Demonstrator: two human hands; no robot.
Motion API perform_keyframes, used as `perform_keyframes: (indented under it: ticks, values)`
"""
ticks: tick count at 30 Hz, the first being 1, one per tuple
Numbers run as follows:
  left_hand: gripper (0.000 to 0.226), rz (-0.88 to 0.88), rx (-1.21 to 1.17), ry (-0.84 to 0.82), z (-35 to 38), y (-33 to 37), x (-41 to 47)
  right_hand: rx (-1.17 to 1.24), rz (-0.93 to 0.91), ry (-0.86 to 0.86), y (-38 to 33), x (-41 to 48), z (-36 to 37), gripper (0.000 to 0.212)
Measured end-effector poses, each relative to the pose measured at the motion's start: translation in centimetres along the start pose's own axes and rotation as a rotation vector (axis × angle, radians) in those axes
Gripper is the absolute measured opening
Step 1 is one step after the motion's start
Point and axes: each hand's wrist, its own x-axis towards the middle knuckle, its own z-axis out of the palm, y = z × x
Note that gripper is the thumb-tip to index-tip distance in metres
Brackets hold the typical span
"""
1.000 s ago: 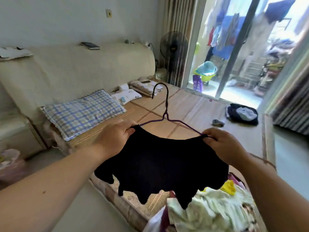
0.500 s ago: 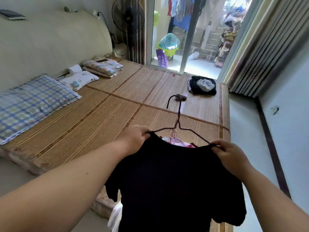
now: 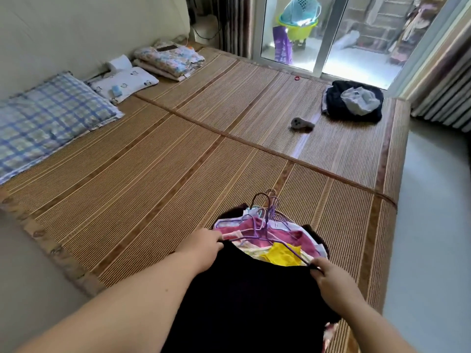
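Lowered since half a second ago, the shirt [image 3: 244, 289] on its hanger [image 3: 297, 254] has come down from mid-air towards the pile [image 3: 254, 225] of hangered clothes, and the gaze has dropped with it.

Head view: the left hand [image 3: 204, 244] pinches one shoulder of the shirt where the wire ends; the right hand [image 3: 328, 276] pinches the other shoulder; held at both ends like this, the shirt probably stays spread and square so it can lie flat on the pile, hook beside the other hooks; whether it already rests there I cannot tell.

The pile sits on the mat [image 3: 153, 174] near the bed's right edge, with bare floor [image 3: 433, 225] just beyond, so a shove to the right could tip clothes off; leftward and ahead the mat lies open; the pillow [image 3: 46, 115] and the dark bundle [image 3: 354, 100] lie well apart from the hands.
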Motion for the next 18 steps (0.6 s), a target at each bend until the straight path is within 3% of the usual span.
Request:
perform_keyframes:
  ticks: [5,8,12,18]
  values:
    - [0.031,-0.075,0.001,-0.001,2.3,-0.1,3.4,-0.027,0.028,-0.045,1.4,5.5,1.8,0.014]
    - [0.041,-0.081,-0.043,0.049,2.7,0.0,3.8,-0.017,0.041,-0.060,0.8,7.2,2.0,0.033]
    - [0.061,-0.081,-0.025,0.052,2.8,-0.5,2.3,-0.106,-0.080,-0.062,-1.4,7.3,2.2,0.059]
    - [0.067,-0.105,-0.072,0.083,-0.8,-2.2,-3.1,-0.187,-0.386,-0.128,-10.6,4.4,2.4,0.059]
